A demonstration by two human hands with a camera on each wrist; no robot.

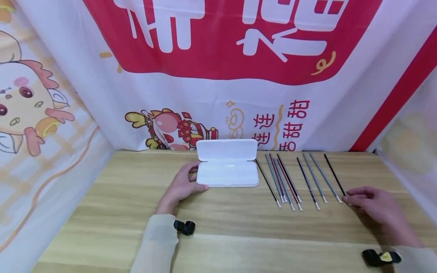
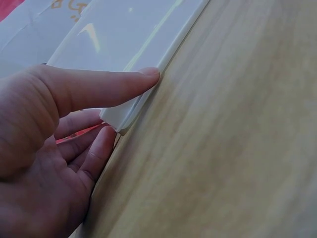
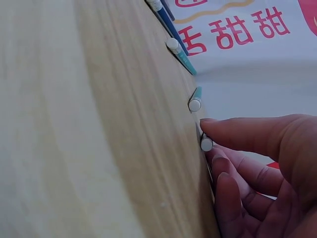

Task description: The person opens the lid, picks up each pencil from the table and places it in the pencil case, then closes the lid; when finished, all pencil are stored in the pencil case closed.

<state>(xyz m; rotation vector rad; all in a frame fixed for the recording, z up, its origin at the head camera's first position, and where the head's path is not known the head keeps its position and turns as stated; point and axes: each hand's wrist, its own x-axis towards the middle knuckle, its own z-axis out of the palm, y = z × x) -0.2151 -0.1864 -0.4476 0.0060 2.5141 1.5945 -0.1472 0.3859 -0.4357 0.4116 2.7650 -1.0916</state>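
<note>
Because the right hand (image 1: pixel 375 204) holds the black pencil (image 1: pixel 334 172) only near its eraser, the far end could swing if lifted carelessly. That pencil lies on the table at the right end of the row, its eraser pinched between thumb and fingers. Just left of it, the light blue pencil (image 1: pixel 325 178) might be nudged and roll if those knuckles swept sideways. Farther left, the other pencils lie in a loose row, some so close that one knock could scatter several. The last of them, a dark pencil (image 1: pixel 268 183), lies just beside the white case (image 1: pixel 227 175), whose lid (image 1: pixel 227 150) is raised at the back. The left hand (image 1: pixel 182 184) grips the case's left end, thumb at the front edge, fingers curled around the side; loosening could let the case slip on the table (image 1: pixel 259 250)
</note>
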